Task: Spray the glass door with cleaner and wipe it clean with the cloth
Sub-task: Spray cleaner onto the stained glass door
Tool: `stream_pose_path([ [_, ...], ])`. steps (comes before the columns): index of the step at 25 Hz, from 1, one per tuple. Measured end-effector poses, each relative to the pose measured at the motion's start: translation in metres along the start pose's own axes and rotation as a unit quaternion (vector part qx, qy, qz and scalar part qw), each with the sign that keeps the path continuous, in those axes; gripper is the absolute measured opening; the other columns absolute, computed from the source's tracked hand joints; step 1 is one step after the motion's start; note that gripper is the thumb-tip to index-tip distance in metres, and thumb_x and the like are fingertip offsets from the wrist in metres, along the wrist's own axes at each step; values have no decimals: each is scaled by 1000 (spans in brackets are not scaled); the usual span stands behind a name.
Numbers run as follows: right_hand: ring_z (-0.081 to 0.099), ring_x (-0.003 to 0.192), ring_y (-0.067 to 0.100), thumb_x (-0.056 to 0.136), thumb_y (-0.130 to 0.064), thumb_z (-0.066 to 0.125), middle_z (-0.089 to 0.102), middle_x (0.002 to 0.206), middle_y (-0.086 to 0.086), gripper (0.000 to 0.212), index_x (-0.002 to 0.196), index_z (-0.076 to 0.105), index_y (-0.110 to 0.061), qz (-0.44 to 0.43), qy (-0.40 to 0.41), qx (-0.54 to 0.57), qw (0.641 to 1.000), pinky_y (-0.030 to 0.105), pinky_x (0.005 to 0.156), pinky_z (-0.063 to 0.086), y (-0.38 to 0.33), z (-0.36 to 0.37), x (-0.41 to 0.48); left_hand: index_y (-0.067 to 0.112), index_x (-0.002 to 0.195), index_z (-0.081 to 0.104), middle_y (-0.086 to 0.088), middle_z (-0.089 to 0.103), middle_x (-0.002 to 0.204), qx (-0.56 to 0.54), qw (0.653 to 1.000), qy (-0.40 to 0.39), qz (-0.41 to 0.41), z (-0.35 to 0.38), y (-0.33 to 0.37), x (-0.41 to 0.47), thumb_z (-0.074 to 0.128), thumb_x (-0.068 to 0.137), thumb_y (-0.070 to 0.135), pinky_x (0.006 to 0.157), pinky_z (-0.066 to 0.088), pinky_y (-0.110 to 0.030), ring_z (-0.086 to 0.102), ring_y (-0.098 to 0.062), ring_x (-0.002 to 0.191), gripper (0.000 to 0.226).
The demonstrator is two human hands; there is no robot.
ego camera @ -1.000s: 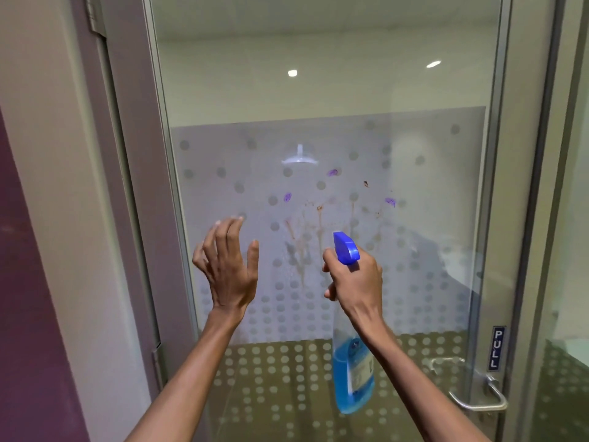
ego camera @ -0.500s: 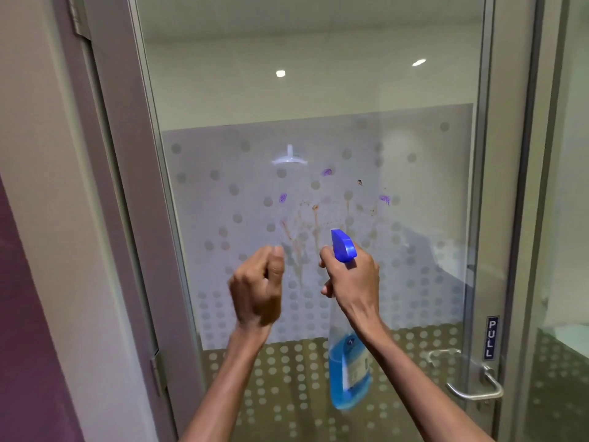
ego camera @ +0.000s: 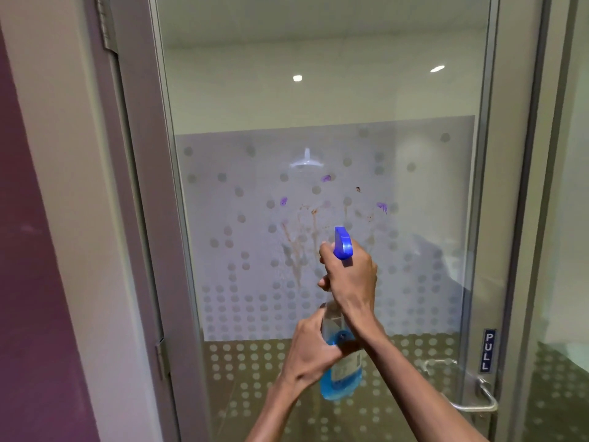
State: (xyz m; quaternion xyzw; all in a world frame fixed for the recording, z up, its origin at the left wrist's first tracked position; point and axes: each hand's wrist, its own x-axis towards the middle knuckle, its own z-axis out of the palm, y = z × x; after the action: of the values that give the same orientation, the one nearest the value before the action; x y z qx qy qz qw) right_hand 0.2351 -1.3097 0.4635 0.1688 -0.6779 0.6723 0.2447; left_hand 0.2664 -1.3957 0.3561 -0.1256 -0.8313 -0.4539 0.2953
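Note:
A glass door (ego camera: 414, 90) with a frosted dotted band fills the view. Brown streaks and purple smears (ego camera: 306, 231) mark the frosted part at its middle. In front of them is a spray bottle (ego camera: 341, 374) with a blue nozzle and blue liquid in its lower part. My right hand (ego camera: 350, 275) grips its neck and trigger, the nozzle pointing at the glass. My left hand (ego camera: 312, 349) holds the bottle's body from the left. No cloth is in view.
A metal door handle (ego camera: 478, 403) and a "PULL" sign (ego camera: 488, 350) sit at the lower right of the door. The grey door frame (ego camera: 143, 218) with hinges stands at the left, next to a beige and purple wall (ego camera: 38, 250). A clear hook (ego camera: 306, 161) sticks to the glass above the stains.
My left hand was open in the air, then closed into a fist, and has now dropped down and taken hold of the bottle's body. My right hand keeps its grip on the trigger.

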Motion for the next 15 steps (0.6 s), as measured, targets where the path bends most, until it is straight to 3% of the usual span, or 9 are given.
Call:
stream_pose_path([
  [4, 70, 42, 10, 88, -31, 64, 70, 71, 12, 26, 80, 62, -6, -6, -2, -5, 1000, 37, 56, 61, -5, 1, 10, 48, 98, 60, 23, 73, 95, -7, 1000, 11, -6, -4, 9, 9, 77, 77, 43, 70, 61, -23, 71, -3, 78, 27],
  [7, 70, 42, 12, 85, -28, 65, 64, 61, 5, 25, 82, 60, -3, 10, -23, -7, 1000, 35, 59, 60, -14, 4, 24, 44, 101, 59, 19, 74, 90, -11, 1000, 13, -10, -12, 19, 22, 74, 75, 48, 72, 58, -17, 70, 0, 82, 31],
  [9, 70, 41, 11, 84, -28, 64, 58, 56, -2, 25, 77, 57, -4, 5, -30, -22, 999, 33, 58, 58, -20, 6, 31, 39, 102, 60, 14, 74, 91, -12, 1000, 12, -20, -15, 20, 28, 71, 72, 48, 74, 60, -21, 70, 0, 84, 34],
  [12, 70, 41, 10, 82, -29, 63, 57, 54, -6, 23, 67, 52, -17, -13, -28, -29, 999, 28, 50, 55, -27, 7, 32, 28, 108, 63, 9, 75, 96, -15, 999, 21, -26, -14, 21, 31, 71, 75, 37, 78, 62, -27, 71, -3, 87, 34],
  [15, 71, 44, 10, 81, -34, 63, 55, 53, -7, 25, 66, 46, -25, -2, -29, -31, 999, 27, 54, 52, -29, 2, 30, 27, 106, 65, 11, 74, 93, -17, 999, 27, -28, -10, 24, 31, 73, 82, 22, 74, 60, -24, 70, -2, 84, 26],
])
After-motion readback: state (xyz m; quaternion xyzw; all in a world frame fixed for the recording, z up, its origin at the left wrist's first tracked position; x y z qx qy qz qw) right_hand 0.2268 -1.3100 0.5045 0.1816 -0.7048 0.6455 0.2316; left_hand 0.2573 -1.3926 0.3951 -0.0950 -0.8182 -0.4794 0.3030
